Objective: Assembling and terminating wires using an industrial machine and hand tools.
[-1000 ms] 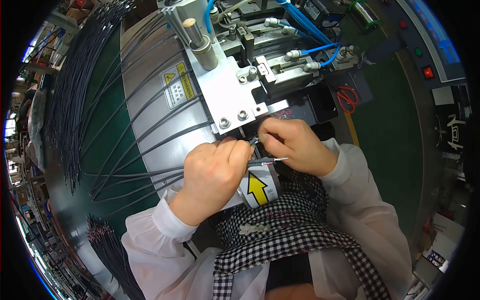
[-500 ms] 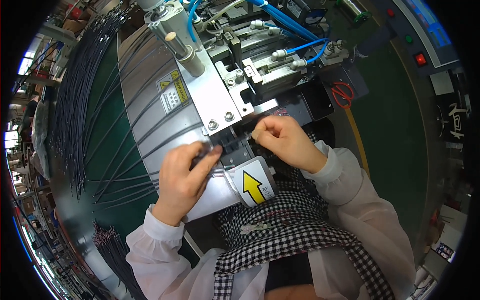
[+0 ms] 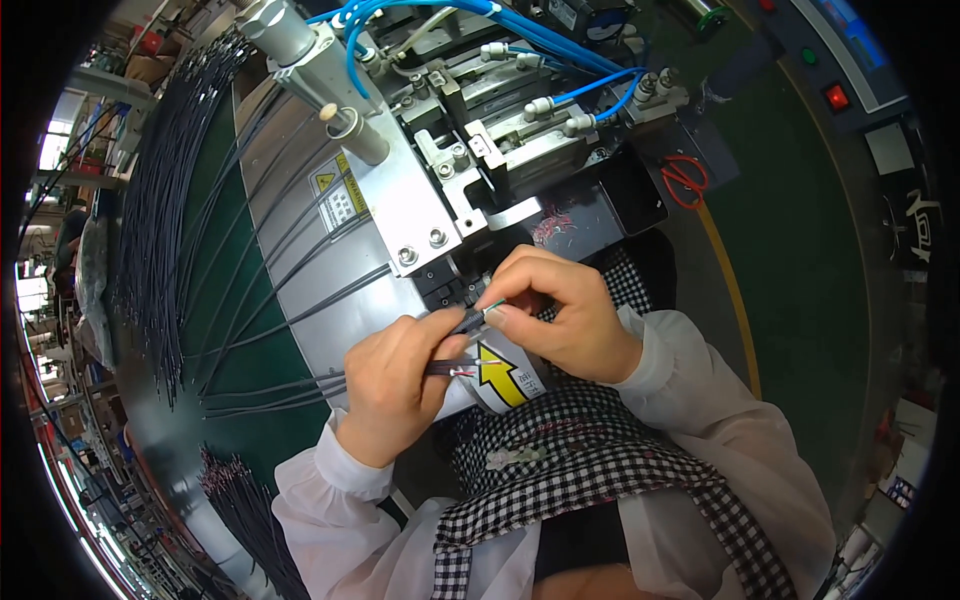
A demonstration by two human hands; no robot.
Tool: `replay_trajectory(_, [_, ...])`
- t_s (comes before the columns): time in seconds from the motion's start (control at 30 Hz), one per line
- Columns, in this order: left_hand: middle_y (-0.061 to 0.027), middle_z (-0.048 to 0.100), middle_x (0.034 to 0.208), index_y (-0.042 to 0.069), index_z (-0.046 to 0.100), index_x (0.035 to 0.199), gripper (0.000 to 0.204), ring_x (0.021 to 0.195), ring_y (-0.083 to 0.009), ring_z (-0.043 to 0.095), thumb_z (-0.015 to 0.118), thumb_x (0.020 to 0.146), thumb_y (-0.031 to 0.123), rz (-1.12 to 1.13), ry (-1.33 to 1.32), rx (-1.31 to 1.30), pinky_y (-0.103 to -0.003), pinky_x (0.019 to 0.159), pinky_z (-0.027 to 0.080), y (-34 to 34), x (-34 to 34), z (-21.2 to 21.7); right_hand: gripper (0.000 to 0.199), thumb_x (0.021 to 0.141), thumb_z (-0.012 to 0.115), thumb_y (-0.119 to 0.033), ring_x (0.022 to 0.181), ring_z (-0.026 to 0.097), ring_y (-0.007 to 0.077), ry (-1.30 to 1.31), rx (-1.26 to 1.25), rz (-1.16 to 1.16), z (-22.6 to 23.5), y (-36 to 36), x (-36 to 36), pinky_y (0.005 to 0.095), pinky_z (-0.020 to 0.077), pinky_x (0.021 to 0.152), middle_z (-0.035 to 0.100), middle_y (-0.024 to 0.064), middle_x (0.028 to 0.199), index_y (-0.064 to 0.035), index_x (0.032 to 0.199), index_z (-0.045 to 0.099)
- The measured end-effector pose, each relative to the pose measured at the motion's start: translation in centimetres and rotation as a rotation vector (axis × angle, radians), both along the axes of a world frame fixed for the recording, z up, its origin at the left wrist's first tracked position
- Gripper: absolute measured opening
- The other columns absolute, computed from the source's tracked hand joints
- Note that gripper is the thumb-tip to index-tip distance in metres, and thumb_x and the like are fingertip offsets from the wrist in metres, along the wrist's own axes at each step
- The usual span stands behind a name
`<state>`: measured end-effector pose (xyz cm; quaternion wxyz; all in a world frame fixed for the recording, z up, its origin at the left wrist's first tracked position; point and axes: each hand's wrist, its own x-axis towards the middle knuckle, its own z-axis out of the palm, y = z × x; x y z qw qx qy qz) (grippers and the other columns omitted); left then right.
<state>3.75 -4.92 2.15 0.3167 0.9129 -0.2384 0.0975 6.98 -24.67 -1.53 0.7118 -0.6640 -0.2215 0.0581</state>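
My left hand is closed on several thin black cables. From under its fingers stick out stripped cable ends with small red and white wires. One black cable is pinched between its thumb and forefinger and points right. My right hand pinches the thin wires at that cable's tip; a bit of green shows there. Both hands are just in front of the metal machine head, above a curved guard with a yellow arrow.
More black cables run left across the steel plate to a large cable bundle. Another bundle lies at lower left. Right of the machine are a dark tray with wire scraps, red-handled scissors and a control panel.
Both hands have drawn toward each other, away from the machine's slot. The right hand has come to the cable tip in the left hand. The whole view has shifted slightly.
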Motion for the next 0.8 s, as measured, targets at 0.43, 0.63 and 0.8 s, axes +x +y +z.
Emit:
replay_trajectory(0.43, [-0.0023, 0.062, 0.076, -0.001, 0.061, 0.093, 0.013, 0.067, -0.0055, 0.055, 0.066, 0.082, -0.006, 0.157, 0.383, -0.392, -0.020, 0.062, 0.044, -1.07, -0.38, 0.56, 0.009, 0.085, 0.061, 0.003, 0.074, 0.049, 0.0051, 0.178, 0.058, 0.004, 0.28, -0.03, -0.05, 0.0191, 0.0397, 0.064, 0.058, 0.0030, 0.091, -0.0002, 0.093, 0.062])
replay_trajectory(0.63, [-0.0034, 0.064, 0.077, -0.001, 0.061, 0.093, 0.012, 0.068, -0.0074, 0.057, 0.065, 0.083, -0.005, 0.123, 0.375, -0.405, -0.021, 0.061, 0.045, -0.44, -0.39, 0.51, 0.010, 0.085, 0.060, 0.003, 0.075, 0.051, 0.0058, 0.131, 0.051, 0.019, 0.12, -0.16, -0.04, 0.0195, 0.0414, 0.066, 0.059, 0.0041, 0.092, 0.0007, 0.094, 0.063])
replay_trajectory(0.8, [-0.0073, 0.066, 0.076, -0.001, 0.060, 0.093, 0.015, 0.064, -0.0127, 0.064, 0.062, 0.080, -0.008, 0.113, 0.402, -0.361, -0.023, 0.058, 0.048, -0.31, -0.47, 0.70, 0.011, 0.085, 0.059, 0.004, 0.076, 0.053, 0.0062, 0.092, 0.014, 0.019, 0.26, -0.35, -0.03, 0.0199, 0.0437, 0.067, 0.059, 0.0054, 0.093, 0.0016, 0.095, 0.063])
